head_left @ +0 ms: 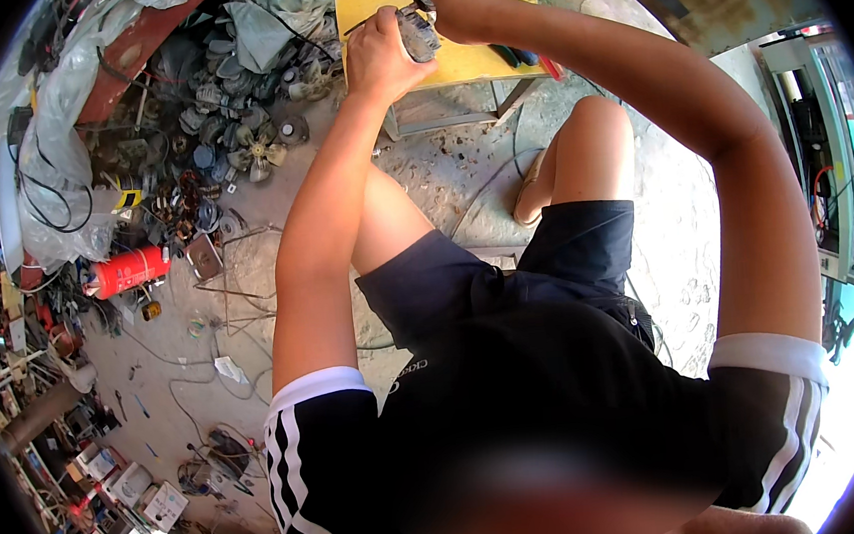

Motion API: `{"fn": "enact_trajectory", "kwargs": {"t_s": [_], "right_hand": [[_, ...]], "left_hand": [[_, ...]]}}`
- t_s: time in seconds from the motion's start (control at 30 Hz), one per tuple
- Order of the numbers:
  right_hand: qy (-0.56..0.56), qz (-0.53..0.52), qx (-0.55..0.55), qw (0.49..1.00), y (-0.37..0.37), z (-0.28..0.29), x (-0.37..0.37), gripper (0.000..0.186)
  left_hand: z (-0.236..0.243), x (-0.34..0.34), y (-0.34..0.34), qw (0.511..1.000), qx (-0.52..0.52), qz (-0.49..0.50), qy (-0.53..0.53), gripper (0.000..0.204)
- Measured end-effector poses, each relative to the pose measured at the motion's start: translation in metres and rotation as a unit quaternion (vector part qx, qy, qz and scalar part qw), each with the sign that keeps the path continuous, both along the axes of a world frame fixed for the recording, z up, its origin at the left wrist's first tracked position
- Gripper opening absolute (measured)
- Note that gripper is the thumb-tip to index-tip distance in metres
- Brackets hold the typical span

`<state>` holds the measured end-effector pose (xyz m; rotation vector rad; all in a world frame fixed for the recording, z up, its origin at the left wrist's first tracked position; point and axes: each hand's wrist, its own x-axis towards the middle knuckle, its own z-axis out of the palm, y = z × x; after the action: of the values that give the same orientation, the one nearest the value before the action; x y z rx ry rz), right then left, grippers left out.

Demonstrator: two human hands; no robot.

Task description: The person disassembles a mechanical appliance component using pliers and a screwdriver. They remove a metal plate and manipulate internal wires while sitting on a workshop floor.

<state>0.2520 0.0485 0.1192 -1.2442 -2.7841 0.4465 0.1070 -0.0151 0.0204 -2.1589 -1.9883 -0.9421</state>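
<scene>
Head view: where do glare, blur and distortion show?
Head view: white glare burns out the lower right edge; the floor is pale right of centre; soft blur covers bottom centre; fisheye corners go black; left hand and right hand lie outside that blur.

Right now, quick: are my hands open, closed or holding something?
Left hand: holding a grey ridged metal part.
Right hand: closed; what it grips, if anything, can't be told.
</scene>
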Motion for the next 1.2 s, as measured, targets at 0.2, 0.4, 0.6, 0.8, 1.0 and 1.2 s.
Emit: {"fn": "enact_trajectory", "kwargs": {"t_s": [0.2,0.4,0.6,0.8,1.0,1.2], "right_hand": [[-0.062,-0.025,0.028,0.997,0.0,-0.004,-0.002,0.025],[-0.014,-0.044,-0.005,0.999,-0.023,-0.013,-0.02,0.023],[0.046,-0.029,0.04,0.998,-0.021,-0.034,-0.011,0.043],[0.199,-0.033,0.104,0.974,-0.019,-0.079,0.003,0.035],[0.286,0.007,0.132,0.949,-0.006,-0.109,0.014,0.037],[0.319,0.027,0.107,0.941,-0.002,-0.117,0.01,0.038]], "left_hand": [[0.005,-0.001,0.0,0.999,-0.031,-0.005,-0.007,0.085],[0.002,-0.006,-0.011,0.996,-0.033,0.052,-0.069,0.078],[-0.011,-0.009,-0.011,0.996,0.003,0.052,-0.067,0.081],[-0.009,-0.013,-0.011,0.991,-0.079,0.08,-0.07,0.091],[-0.002,-0.009,-0.015,0.99,-0.082,0.078,-0.079,0.091],[-0.006,-0.01,-0.013,0.991,-0.066,0.076,-0.093,0.089]]}}
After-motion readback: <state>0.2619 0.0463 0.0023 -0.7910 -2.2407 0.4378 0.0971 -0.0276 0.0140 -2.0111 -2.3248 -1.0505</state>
